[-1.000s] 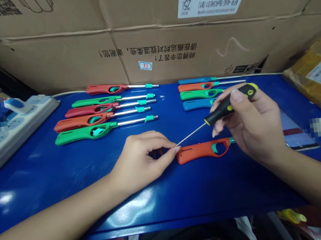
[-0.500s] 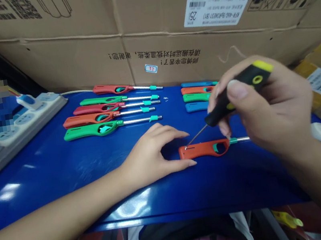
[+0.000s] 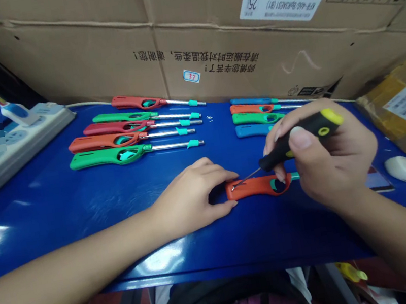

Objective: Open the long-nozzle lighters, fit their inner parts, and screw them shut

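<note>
The left hand (image 3: 190, 195) has thumb and forefinger parted around the left end of the orange lighter (image 3: 255, 188), seemingly to steady it flat on the bench (image 3: 61, 210); whether they squeeze, I cannot tell. The right hand (image 3: 337, 156) wraps a screwdriver (image 3: 279, 153), slanted so its tip reaches that same end. Farther off, a left row of lighters (image 3: 102, 158) and a right row of lighters (image 3: 250, 130) lie apparently set back for elbow room, small pale bits (image 3: 210, 118) between them.

An orange plastic utility lighter (image 3: 253, 188) with a teal trigger lies flat on the glossy blue worktop (image 3: 277, 232), butt leftward. A black-and-yellow-handled screwdriver (image 3: 299, 139) slants its thin metal shaft down to the butt.
</note>
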### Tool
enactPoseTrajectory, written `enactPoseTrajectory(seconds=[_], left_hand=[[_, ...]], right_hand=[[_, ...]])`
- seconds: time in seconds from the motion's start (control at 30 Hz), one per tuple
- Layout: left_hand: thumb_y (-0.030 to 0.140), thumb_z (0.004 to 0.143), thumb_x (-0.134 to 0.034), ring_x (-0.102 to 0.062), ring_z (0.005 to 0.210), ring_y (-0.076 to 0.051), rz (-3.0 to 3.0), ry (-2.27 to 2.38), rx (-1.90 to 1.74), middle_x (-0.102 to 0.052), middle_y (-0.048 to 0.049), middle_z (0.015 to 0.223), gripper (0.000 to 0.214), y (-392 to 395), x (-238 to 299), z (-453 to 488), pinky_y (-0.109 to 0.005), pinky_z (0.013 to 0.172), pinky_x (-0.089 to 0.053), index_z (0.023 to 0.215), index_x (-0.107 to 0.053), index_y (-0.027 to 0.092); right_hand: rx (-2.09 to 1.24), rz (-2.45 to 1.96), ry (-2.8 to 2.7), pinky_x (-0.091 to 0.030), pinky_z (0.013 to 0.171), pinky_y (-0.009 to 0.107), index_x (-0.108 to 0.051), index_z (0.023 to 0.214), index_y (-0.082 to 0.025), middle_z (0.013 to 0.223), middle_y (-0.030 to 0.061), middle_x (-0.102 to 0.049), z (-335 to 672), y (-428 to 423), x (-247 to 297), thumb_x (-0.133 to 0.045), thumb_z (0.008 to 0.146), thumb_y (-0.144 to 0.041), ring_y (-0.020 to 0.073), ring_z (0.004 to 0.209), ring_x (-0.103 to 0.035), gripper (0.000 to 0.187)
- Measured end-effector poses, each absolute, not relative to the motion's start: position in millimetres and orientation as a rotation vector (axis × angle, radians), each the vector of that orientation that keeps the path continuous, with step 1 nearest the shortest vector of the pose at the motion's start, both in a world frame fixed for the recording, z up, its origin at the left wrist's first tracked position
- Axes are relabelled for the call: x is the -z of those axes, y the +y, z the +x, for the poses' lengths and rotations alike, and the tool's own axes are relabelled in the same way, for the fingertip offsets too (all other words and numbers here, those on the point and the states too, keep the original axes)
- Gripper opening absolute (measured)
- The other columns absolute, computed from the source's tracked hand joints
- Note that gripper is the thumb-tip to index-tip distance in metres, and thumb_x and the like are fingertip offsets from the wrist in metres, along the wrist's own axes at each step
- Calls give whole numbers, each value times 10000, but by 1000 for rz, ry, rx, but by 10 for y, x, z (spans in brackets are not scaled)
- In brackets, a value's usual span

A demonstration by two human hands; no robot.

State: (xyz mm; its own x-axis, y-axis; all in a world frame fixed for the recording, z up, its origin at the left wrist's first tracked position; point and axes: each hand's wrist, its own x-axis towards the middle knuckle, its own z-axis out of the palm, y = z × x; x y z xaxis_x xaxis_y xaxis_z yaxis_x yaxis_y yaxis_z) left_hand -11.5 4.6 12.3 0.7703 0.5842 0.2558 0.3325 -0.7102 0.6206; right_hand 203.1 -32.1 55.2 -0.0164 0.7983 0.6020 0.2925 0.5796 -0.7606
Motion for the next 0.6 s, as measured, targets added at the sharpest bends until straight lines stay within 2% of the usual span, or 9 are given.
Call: enactPoseTrajectory(seconds=[0.3, 0.4, 0.6], left_hand=[[192, 858, -746, -608, 1013, -234, 2408, 675, -593, -749, -57, 1086, 372, 52, -129, -111, -372, 909, -515, 1225, -697, 153], [198, 860, -744, -612, 1012, -235, 2410, 675, -589, -749, -59, 1094, 375, 53, -131, -112, -374, 911, -516, 1230, -695, 158], [203, 869, -735, -618, 1004, -232, 2425, 668, -596, -750, -55, 1089, 351, 50, -127, -114, -370, 900, -518, 1216, -697, 170]], right_hand=[[-419, -972, -1620, -537, 584, 381, -694, 905, -288, 832, 45, -669, 2070, -328, -501, -629, 968, -404, 202, 683, -646, 147], [-387, -951, -1665, -537, 637, 394, -688, 921, -289, 831, 37, -667, 2071, -326, -506, -614, 976, -378, 200, 698, -642, 128], [-393, -960, -1697, -528, 634, 387, -681, 935, -291, 822, 32, -662, 2076, -328, -502, -607, 980, -370, 192, 684, -636, 117]])
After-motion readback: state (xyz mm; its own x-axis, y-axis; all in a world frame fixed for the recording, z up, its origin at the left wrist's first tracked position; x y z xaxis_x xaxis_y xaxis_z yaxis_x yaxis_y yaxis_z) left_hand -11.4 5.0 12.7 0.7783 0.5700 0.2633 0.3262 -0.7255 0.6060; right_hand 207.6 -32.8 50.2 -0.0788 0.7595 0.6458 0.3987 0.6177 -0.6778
